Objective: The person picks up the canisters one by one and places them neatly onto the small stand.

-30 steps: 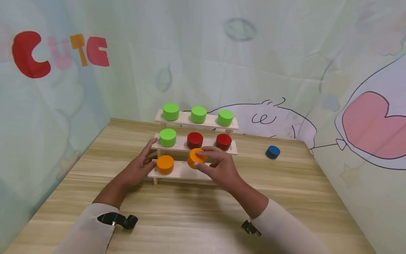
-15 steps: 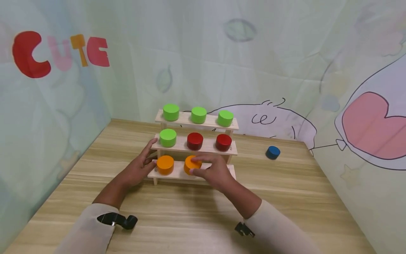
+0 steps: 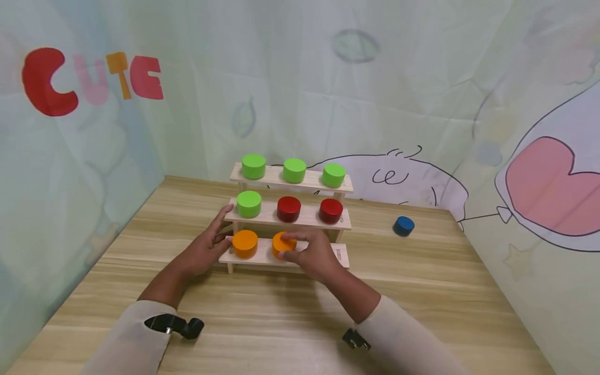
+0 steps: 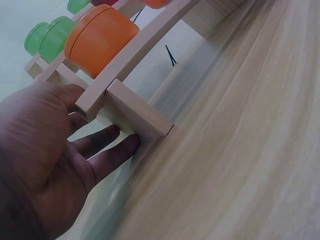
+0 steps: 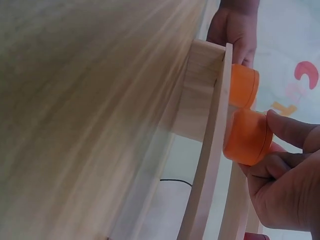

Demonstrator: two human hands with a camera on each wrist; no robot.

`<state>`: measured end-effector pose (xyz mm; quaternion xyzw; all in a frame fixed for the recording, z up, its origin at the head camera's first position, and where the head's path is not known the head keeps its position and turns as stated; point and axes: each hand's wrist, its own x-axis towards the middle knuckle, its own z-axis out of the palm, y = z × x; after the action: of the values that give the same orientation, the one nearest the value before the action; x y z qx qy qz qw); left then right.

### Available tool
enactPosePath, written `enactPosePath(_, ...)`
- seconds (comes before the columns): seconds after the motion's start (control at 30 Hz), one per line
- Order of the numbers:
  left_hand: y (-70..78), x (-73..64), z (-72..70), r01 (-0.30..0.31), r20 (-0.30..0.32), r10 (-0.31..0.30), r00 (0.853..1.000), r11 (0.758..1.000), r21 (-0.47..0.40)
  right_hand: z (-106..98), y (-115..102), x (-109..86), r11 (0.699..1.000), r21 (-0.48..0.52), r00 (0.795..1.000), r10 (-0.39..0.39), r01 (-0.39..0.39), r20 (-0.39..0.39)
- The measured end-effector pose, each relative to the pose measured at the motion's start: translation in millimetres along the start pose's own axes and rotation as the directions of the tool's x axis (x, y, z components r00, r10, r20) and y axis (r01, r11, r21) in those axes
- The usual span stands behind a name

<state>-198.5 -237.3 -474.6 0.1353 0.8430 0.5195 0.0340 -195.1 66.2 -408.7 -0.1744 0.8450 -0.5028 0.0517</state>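
Note:
A three-tiered wooden rack [image 3: 261, 252] stands on the table, with round blocks on its shelves. In the head view, my right hand [image 3: 315, 255] pinches an orange round block [image 3: 279, 242] between thumb and fingers at the middle of the bottom shelf. The right wrist view shows that orange block [image 5: 245, 137] with its base at the shelf board. Another orange block [image 3: 245, 244] sits to its left on the same shelf. My left hand [image 3: 201, 252] rests at the rack's left end, its fingers [image 4: 117, 152] extended beside the end support.
Green blocks [image 3: 294, 171] line the top shelf. On the middle shelf are a green block [image 3: 249, 203] and two red blocks [image 3: 288, 209]. A blue round block [image 3: 403, 226] lies on the table [image 3: 412, 271] right of the rack. A printed curtain [image 3: 290, 88] hangs behind.
My right hand has moved down and slightly left, lowering the orange block from above the bottom shelf to its middle. The left hand has stayed at the rack's left end.

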Motion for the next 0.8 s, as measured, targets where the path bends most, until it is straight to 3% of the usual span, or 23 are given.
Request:
enactPosePath(0.43, -2.0, 0.8, -1.0, -0.001, 0.005, 0.001, 1.000, 1.000, -0.003, 3.5, -1.0, -1.1, 0.998, -0.057, 1.000, 0.027, -0.028, -0.005)
enactPosePath(0.8, 0.4, 0.7, -0.3, 0.005, 0.003, -0.005, 1.000, 1.000, 0.009, 4.3, 1.3, -1.8, 0.998, -0.061, 1.000, -0.008, 0.008, 0.013)
